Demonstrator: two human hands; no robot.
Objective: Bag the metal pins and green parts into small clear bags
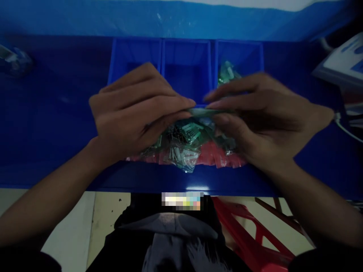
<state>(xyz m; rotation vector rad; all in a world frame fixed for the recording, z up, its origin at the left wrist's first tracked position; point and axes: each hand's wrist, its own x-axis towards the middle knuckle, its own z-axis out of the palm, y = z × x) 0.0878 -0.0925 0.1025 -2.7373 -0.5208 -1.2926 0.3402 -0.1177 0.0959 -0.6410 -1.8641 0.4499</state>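
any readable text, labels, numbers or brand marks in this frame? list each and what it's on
None can be read.
White device at the right edge: blue markings, too blurred to read.
Clear bag pinched between the left hand and right hand: no legible print.
Pile of small bags on the blue table: parts inside, no readable labels.
Three blue bins: no markings visible.
Patch on the person's dark clothing: pixelated, unreadable.

Small-parts assembly workshop, blue workbench [51, 124], three blue sorting bins [187, 60] along its back edge, heap of bagged components [187, 147] near its front edge
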